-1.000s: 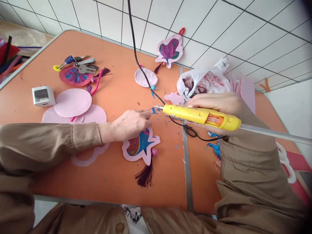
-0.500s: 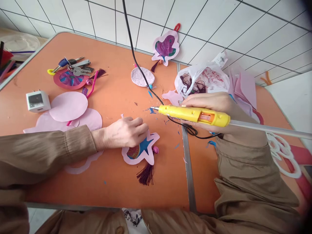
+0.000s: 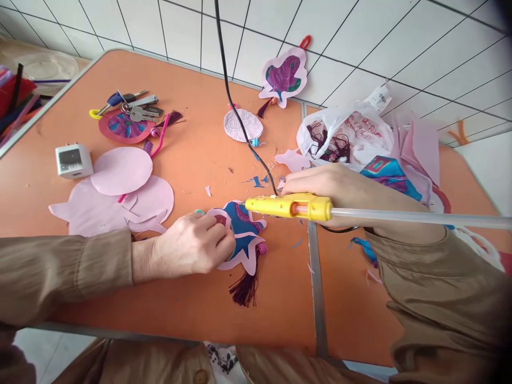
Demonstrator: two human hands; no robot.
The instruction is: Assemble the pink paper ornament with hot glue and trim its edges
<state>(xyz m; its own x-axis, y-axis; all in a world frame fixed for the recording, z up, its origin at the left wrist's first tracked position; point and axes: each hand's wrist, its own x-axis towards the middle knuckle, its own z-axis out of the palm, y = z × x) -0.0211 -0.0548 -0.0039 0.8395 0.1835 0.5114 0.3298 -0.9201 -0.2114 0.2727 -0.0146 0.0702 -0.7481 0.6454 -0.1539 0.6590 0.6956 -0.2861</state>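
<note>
My right hand [image 3: 320, 184] is wrapped round a yellow hot glue gun [image 3: 288, 206], which points left with a long clear glue stick [image 3: 400, 217] sticking out of its back. Its nozzle reaches the blue and purple upper part of a fish-shaped cutout [image 3: 242, 218]. With closed fingers, my left hand [image 3: 196, 242] grips the cutout at its left side and hides part of it. Pink-bordered paper forms the cutout's lower layer. On its right edge sits a pink bell [image 3: 262, 248], and a dark purple tassel [image 3: 245, 285] hangs below.
Black cord [image 3: 224, 69] runs over the table to the glue gun. Farther back lie a bird cutout [image 3: 285, 74], a white oval cutout [image 3: 243, 127] and a plastic bag of tassels [image 3: 360, 125]. Keys [image 3: 140, 113], a white charger [image 3: 74, 161] and pink paper shapes [image 3: 120, 168] are at left.
My right hand has brought the glue gun left and down, its nozzle now at the cutout. My left hand has moved slightly lower, and the cutout's blue and purple upper part now shows.
</note>
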